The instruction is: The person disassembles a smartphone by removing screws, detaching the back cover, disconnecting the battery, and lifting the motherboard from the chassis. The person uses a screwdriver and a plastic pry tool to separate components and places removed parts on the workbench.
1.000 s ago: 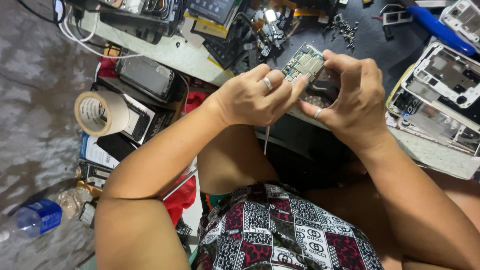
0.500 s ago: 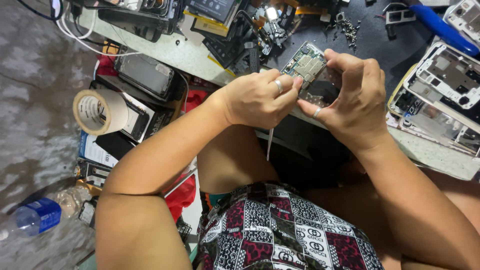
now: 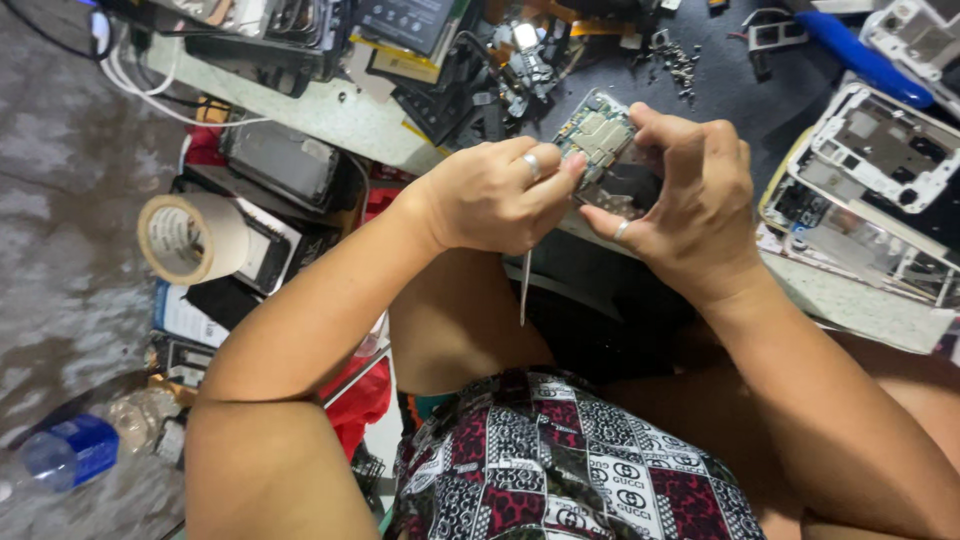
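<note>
The workbench (image 3: 330, 115) runs across the top of my view, its near edge just past my knees, and it is crowded with opened phones. Near its right edge lies a white phone frame (image 3: 880, 150) with its insides showing, and a blue-handled tool (image 3: 860, 62) rests toward the far right corner. Along the left part of the near edge a dark phone (image 3: 285, 160) lies flat. Off the bench to my left, a roll of tape (image 3: 190, 238) sits on a stack of dark devices, and a plastic bottle with a blue label (image 3: 70, 450) lies lower on the floor.

My right hand (image 3: 690, 205) is closed around a phone circuit board (image 3: 598, 135), fingers curled over its far side and thumb beneath, holding it tilted up just over the bench's near edge. My left hand (image 3: 495, 195) is clenched around a thin metal tool (image 3: 525, 285), with fingertips pressed against the board's left side; the tool's long end hangs down below my fist toward my lap. The two hands touch at the board. A small scatter of screws (image 3: 680, 60) lies on the dark mat beyond them.
</note>
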